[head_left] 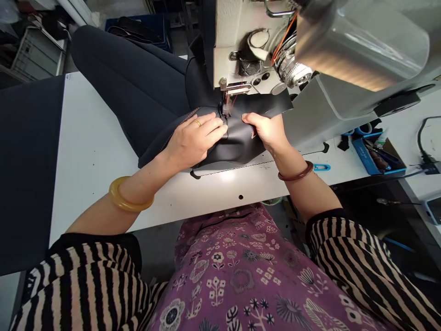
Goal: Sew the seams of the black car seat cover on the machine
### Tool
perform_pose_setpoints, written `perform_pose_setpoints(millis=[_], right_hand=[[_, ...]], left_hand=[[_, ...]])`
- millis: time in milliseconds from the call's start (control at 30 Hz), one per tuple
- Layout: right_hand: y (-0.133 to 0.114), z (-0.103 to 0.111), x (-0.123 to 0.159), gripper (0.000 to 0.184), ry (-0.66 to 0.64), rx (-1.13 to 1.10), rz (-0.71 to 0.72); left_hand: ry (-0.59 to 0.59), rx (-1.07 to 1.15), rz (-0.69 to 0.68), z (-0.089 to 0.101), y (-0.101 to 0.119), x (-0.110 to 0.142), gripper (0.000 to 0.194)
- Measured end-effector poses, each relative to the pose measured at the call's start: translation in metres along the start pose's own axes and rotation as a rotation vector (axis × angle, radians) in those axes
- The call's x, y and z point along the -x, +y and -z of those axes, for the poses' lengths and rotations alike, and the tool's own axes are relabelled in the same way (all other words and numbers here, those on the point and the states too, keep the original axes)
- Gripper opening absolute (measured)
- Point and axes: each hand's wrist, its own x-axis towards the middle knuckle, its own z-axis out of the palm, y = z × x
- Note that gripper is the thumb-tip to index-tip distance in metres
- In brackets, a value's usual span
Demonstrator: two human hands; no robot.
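Black leather-like material [237,145] lies beneath the needle and presser foot [226,103] of a sewing machine [225,50]. My left hand [195,138] rests flat on it just left of the needle, fingers stretched out. With thumb on top and the other fingers folded underneath, my right hand [267,128] grips the material to the right of the foot. A large dark padded cover [144,87] joins the material on the left and spreads over the white table [93,174]. Reddish stitching runs along its seam near my left hand.
A blue box [374,156] of small tools stands at the right, with a light-blue clip-like item [321,167] nearer my right wrist. Dark fabric [27,170] covers the far left. A blue crate [138,32] sits behind the table. The machine's body rises close above my right hand.
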Motion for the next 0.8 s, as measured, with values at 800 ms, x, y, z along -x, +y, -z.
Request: perform_pose_setpoints(millis=[800], right_hand=[[0.004,0.000,-0.028,0.036,-0.075,-0.005,0.017]], left_hand=[[0.072,0.014,0.051,-0.009,-0.009,-0.005,0.031]])
